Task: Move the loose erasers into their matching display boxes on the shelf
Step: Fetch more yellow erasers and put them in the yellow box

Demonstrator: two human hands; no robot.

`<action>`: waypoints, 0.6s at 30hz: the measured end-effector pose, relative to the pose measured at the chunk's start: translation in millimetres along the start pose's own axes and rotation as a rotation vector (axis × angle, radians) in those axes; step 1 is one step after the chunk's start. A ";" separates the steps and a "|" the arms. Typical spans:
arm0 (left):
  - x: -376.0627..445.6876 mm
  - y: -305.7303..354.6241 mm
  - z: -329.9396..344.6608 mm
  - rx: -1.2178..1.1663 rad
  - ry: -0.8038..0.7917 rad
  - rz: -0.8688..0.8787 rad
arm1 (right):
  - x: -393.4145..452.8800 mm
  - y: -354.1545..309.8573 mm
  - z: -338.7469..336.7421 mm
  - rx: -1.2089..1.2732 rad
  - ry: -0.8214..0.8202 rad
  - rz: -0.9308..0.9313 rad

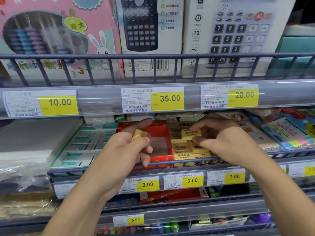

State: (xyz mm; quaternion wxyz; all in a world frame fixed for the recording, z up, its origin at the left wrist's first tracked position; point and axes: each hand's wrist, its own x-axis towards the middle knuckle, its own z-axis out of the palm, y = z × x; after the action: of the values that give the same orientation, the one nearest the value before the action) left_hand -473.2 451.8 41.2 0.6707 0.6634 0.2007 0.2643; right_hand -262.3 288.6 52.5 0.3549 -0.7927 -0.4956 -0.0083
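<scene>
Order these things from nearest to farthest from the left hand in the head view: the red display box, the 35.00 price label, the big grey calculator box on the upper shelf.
From the left hand:
1. Red display box, directly beside the fingers, on its right.
2. 35.00 price label, above it on the shelf rail.
3. Grey calculator box, upper shelf, far up and right.

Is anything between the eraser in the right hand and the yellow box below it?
Nothing visible. The right hand holds the yellow eraser directly over the open yellow display box, where other erasers already lie; the shelf rail runs in front, not across.
</scene>
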 end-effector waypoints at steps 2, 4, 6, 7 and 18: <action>0.9 -2.4 -2.4 -0.012 0.000 0.018 | 1.0 -1.7 3.9 -0.028 -0.083 0.037; 0.0 -0.5 -3.1 -0.010 0.006 0.057 | 2.5 -4.1 8.7 -0.061 -0.132 0.039; -1.2 -0.3 -3.3 0.008 0.003 0.101 | 4.4 -6.9 13.8 -0.097 -0.164 0.037; -1.4 -0.6 -3.8 0.028 -0.004 0.123 | 5.3 -8.3 16.5 -0.119 -0.180 0.040; -4.4 -3.0 -5.2 0.009 -0.019 0.055 | 10.2 -16.2 16.9 -0.176 -0.237 0.048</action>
State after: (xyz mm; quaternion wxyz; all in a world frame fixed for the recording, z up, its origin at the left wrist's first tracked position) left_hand -479.7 453.2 37.7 0.6621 0.6741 0.1772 0.2754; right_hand -275.7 310.4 52.5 0.2229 -0.8278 -0.5124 0.0504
